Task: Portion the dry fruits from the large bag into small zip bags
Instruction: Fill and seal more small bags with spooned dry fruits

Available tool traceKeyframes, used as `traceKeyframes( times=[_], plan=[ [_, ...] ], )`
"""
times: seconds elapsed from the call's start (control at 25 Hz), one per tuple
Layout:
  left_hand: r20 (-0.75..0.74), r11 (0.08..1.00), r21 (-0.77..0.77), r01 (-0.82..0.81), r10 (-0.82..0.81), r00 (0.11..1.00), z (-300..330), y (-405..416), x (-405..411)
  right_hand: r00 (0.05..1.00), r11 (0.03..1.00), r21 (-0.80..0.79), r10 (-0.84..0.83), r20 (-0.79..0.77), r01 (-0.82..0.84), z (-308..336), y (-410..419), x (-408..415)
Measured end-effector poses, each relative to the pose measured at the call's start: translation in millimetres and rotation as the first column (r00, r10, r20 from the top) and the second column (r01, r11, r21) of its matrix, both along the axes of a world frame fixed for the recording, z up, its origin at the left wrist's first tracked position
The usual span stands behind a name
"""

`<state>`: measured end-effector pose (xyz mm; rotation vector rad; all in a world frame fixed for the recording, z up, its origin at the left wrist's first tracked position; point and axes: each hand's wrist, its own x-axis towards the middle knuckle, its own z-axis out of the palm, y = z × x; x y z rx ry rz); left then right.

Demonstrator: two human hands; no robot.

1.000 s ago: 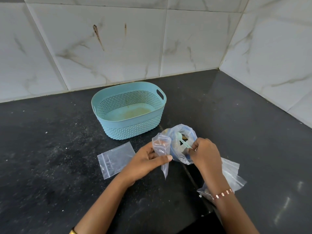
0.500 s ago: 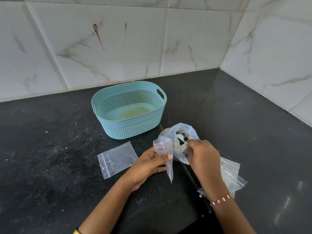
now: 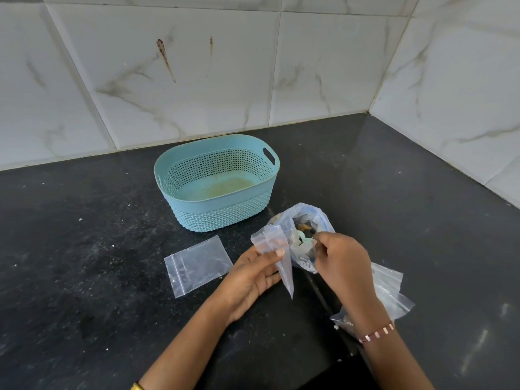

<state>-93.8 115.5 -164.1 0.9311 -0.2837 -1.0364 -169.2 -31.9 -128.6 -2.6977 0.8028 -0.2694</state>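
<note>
From my remote seat I read this as a home kitchen. A polished black granite countertop [image 3: 98,263] fills the lower view and runs into a corner at about 1 o'clock, where two walls of glossy white marble-look tiles [image 3: 197,80] meet. The tiles carry brown drip stains [image 3: 166,59] at 11 o'clock, the sort cooking leaves behind. Crumbs and pale specks dust the stone at 9 o'clock. A light blue perforated plastic basket [image 3: 225,212] with a grubby yellowish floor stands near 12 o'clock, an ordinary household storage piece.
</note>
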Motion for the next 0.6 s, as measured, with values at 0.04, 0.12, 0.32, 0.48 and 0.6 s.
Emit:
traceKeyframes(
  times=[0.04,0.12,0.32,0.48,0.6],
  plan=[
    [-0.016,1.0,-0.011,-0.027,0.026,1.0,-1.9,-0.6,-0.5,1.0,0.999,0.054,-0.004,-0.004,0.004,1.2,0.3,-0.8],
    [-0.041,0.997,-0.036,-0.067,0.066,0.997,-4.0,-0.9,-1.0,0.999,0.986,0.167,-0.029,0.044,0.021,3.1,1.7,-3.5],
    [0.001,0.991,-0.083,-0.103,0.104,0.995,1.3,-2.3,2.6,0.972,0.863,0.491,-0.201,0.119,0.118,6.5,-1.4,-1.4],
    [0.142,0.994,-0.017,-0.111,0.112,0.984,9.2,-5.9,6.6,0.89,0.602,0.761,-0.45,0.075,0.24,7.0,-6.3,2.6],
    [0.226,0.992,0.022,-0.125,0.117,0.967,9.2,-3.3,6.2,0.855,0.469,0.835,-0.519,-0.004,0.288,7.3,-13.2,2.5]
  ],
)
